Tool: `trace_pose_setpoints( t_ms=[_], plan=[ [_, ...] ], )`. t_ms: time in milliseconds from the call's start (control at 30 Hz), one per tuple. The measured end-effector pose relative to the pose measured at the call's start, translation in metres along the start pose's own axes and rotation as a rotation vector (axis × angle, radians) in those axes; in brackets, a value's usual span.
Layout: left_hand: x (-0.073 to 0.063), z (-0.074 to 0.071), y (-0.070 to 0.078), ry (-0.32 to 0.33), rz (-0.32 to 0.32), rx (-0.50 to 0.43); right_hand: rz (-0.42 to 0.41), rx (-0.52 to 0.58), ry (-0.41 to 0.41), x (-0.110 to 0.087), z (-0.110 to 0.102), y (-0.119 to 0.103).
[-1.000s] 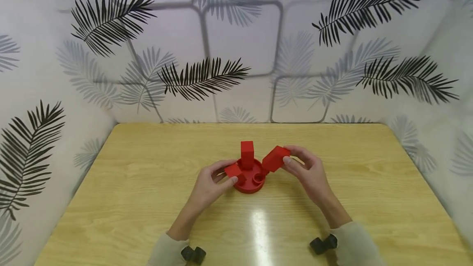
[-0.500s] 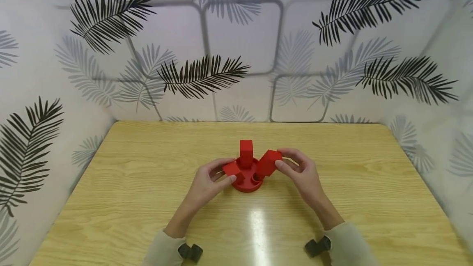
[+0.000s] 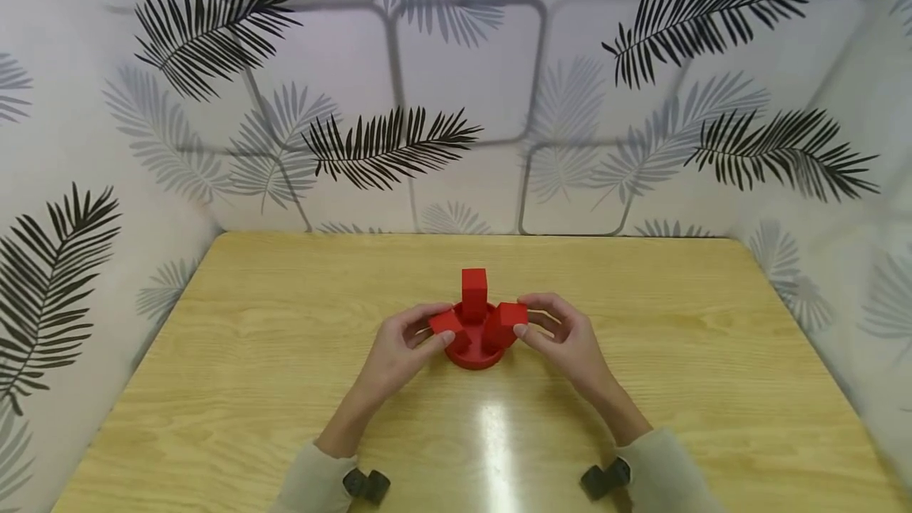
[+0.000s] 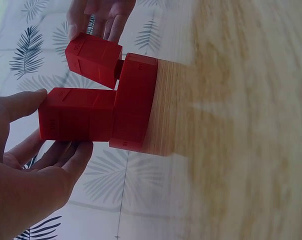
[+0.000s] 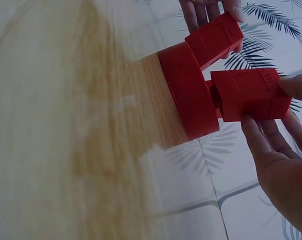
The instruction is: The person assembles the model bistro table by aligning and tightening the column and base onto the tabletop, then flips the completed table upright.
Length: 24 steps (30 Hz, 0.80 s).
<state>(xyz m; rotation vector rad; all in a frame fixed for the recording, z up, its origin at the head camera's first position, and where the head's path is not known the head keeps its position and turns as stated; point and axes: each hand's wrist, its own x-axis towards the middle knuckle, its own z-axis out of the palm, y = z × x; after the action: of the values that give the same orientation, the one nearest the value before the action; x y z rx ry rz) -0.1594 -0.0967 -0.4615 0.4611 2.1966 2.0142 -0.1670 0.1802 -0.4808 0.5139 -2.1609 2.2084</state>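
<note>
Red round base rests on the wood-grain table, between the two hands, rim upward. A rectangular rear block stands upright at the far side of the base, with no hand on it. The left hand pinches the left block near its upper end; the lower end meets the base, but whether it is fully seated cannot be told. The right hand pinches the right block in the same manner; this block leans, and a short neck shows in the gap between it and the base. Caution: the right block appears to be the less secure joint. Downward force applied while it is tilted could jam the neck or tip the base, since neither hand grips the base itself. Unequal force from the two sides could slide the base across the table. Releasing the left block could let it topple if it is not engaged. A sideways knock could dislodge the rear block.
</note>
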Motion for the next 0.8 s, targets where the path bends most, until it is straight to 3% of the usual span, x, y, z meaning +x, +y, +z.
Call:
trace_pose_setpoints(
  t_ms=[467, 800],
  plan=[
    [0.0, -0.001, -0.004, 0.008, 0.01, -0.006, -0.011, -0.078, -0.085, 0.003, -0.004, -0.002],
    [-0.001, 0.0, -0.005, -0.003, 0.008, -0.013, -0.004, -0.14, -0.201, 0.0, -0.013, -0.006]
  ],
)
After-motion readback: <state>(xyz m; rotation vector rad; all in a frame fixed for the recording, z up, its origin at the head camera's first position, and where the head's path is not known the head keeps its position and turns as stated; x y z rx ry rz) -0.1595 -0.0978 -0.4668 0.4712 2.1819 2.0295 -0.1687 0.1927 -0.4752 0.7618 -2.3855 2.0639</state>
